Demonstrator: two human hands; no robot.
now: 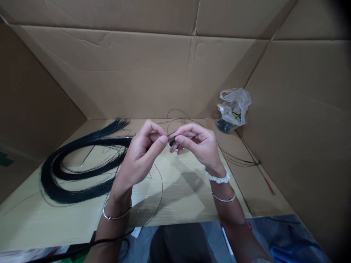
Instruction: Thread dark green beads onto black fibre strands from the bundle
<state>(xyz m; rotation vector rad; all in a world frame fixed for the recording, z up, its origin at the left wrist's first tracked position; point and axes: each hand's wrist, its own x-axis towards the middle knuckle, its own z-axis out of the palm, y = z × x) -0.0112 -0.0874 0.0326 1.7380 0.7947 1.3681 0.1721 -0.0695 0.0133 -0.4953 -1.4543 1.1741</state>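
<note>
Over the middle of the table, my left hand [145, 153] pinches a thin dark wire [171, 133] between thumb and forefinger. My right hand [199, 142] faces it, thumb and forefinger closed on a tiny dark piece [176, 137] at the wire's end; its exact kind is too small to make out. The fingertips of both hands are almost touching. Just behind and below them shows a small white-rimmed dish [169, 146] of dark green bits, mostly hidden by the right fingers. One long strand [162, 182] curves down over the table from near the hands.
A thick bundle of dark wires [55, 190] lies bent in a U on the left. At the back right sits a clear plastic bag [236, 106] with dark contents. Thin wires [238, 159] and a red-tipped tool [270, 186] lie right. Cardboard walls [137, 73] enclose the table.
</note>
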